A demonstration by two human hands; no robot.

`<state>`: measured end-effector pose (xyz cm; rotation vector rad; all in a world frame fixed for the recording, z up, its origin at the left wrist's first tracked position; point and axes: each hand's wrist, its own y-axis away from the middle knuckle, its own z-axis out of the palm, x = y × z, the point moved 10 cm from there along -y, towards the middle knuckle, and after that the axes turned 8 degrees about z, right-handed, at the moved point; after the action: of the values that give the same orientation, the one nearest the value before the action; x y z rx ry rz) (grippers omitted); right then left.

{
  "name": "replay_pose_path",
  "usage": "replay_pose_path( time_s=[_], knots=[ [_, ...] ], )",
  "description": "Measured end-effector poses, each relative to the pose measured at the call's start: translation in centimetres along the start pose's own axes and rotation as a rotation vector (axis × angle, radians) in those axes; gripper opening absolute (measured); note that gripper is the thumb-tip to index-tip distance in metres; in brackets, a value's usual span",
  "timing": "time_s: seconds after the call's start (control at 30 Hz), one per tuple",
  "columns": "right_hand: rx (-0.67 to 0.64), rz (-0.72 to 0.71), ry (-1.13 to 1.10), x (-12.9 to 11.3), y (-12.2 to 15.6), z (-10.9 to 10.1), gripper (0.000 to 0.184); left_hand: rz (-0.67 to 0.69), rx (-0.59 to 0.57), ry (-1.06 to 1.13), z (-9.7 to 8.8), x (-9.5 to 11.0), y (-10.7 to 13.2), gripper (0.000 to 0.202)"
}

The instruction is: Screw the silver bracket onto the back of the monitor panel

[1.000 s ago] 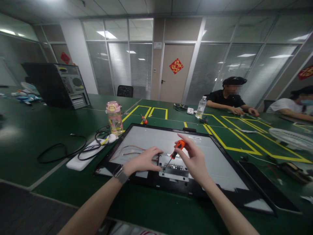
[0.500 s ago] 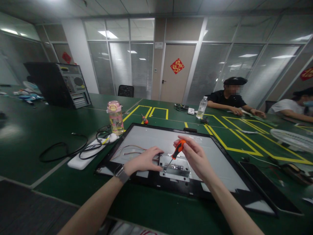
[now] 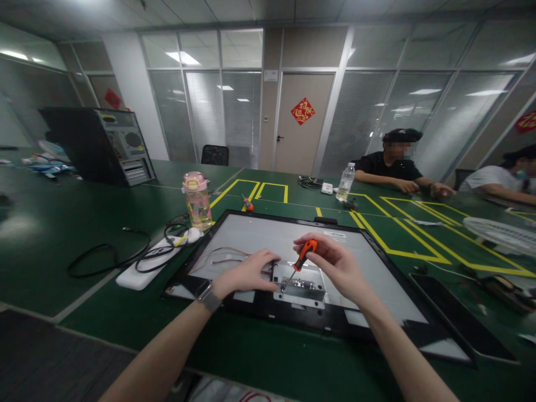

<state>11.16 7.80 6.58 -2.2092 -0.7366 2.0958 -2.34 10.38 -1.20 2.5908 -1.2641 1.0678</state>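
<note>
My right hand (image 3: pixel 341 265) holds an orange and black screwdriver (image 3: pixel 306 252) at a slant, its fingers closed about the handle. The thin shaft reaches down to the left end of a silver metal bracket (image 3: pixel 312 293). That bracket lies on the lower middle of a display panel (image 3: pixel 268 234), grey-white with a black frame, flat on the table. At the bracket's left end, my left hand (image 3: pixel 247 272) grips its edge between thumb and fingers. Thin wires (image 3: pixel 221 254) run across the panel beside my left hand. The screwdriver's tip is too small to make out clearly.
A pink-lidded bottle (image 3: pixel 196 201), a white power strip (image 3: pixel 144 268) and black cables stand left of the panel. A second screwdriver (image 3: pixel 248 204) lies behind it. A dark flat slab (image 3: pixel 460 318) lies right. Two people sit far right; a computer case (image 3: pixel 96 145) stands far left.
My right hand has turned slightly around the screwdriver handle, its fingers shifting. My left hand and the bracket stay put. The co-worker's hands on the right have moved a little.
</note>
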Motion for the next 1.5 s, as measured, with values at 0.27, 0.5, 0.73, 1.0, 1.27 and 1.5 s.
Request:
replay_pose_path(
  time_s=[0.27, 0.5, 0.73, 1.0, 1.27, 1.5],
  knots=[
    [0.340, -0.220, 0.419, -1.0, 0.6, -1.6, 0.024, -0.018, 0.007, 0.032, 0.0, -0.1, 0.1, 0.063],
    [0.189, -0.184, 0.220, -0.6, 0.6, -0.1, 0.034, -0.010, 0.006, 0.016, 0.1, -0.2, 0.0, 0.062],
    [0.290, -0.287, 0.429, -1.7, 1.1, -0.5, 0.028, 0.002, 0.017, -0.001, 0.1, -0.6, 0.0, 0.064],
    [0.318, -0.204, 0.235, -0.7, 0.7, -1.3, 0.024, -0.004, 0.016, -0.002, 0.1, -0.4, 0.0, 0.063],
    [0.143, -0.050, 0.032, 0.3, 0.0, -0.9, 0.024, -0.002, 0.008, 0.004, -0.1, 0.0, 0.0, 0.063],
    [0.066, -0.046, 0.036, 0.4, 0.0, -0.2, 0.038, 0.011, 0.004, 0.001, -0.1, 0.2, 0.0, 0.061]
  ],
)
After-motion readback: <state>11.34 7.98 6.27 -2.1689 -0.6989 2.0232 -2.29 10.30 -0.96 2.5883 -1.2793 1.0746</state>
